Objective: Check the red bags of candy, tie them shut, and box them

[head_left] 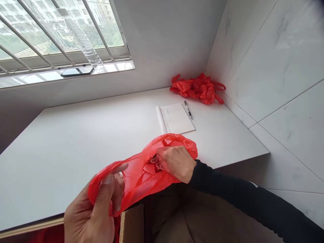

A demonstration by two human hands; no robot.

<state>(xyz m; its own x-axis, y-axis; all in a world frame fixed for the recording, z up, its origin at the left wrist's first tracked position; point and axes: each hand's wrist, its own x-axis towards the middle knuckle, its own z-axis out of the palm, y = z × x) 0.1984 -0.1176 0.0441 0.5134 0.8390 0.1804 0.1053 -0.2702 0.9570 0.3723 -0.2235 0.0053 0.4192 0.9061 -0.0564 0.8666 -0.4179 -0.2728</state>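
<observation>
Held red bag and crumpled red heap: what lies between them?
In the head view, a notebook and pen lie on the table between the held bag and the heap.

- Bright daylight came through the window (55,30) at ten o'clock.
- The sill (117,66) shone white.
- It was dim below the table (76,141) at five o'clock.
- A dark, blurry smudge (318,4) sat at two o'clock.

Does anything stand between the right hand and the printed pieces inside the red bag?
Nothing visible does: the right hand is at the mouth of the red plastic bag, right by the printed pieces. The left hand holds the bag's other end, clear of them. The right fingertips' exact contact is unclear.
</observation>
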